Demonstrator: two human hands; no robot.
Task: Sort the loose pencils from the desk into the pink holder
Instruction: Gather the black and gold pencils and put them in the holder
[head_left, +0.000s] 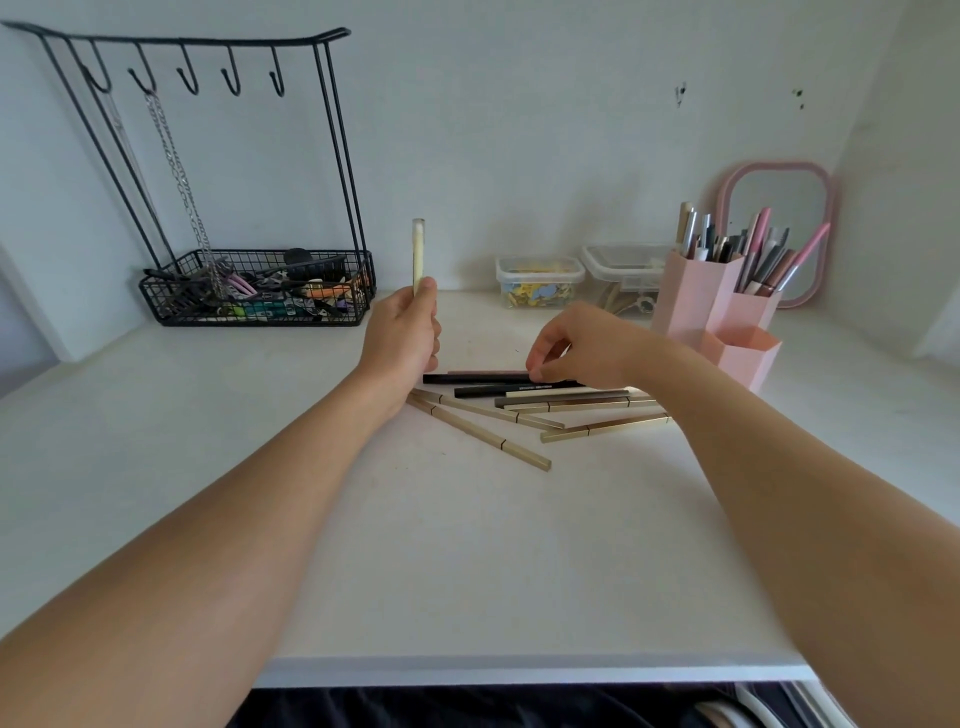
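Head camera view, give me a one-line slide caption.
Left hand holds a cream pencil upright; right hand pinches a loose one beside the pink holder.

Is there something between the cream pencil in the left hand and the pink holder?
Yes: the right hand, reaching down to the loose pencils, lies between the cream pencil held upright by the left hand and the pink holder.

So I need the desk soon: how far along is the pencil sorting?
Partly done. The pink holder already has many pencils standing in its two taller cups; the low front cup looks empty. In hand: the left hand holds a cream pencil upright, and the right hand pinches one from the loose pile. Roughly nine remain.
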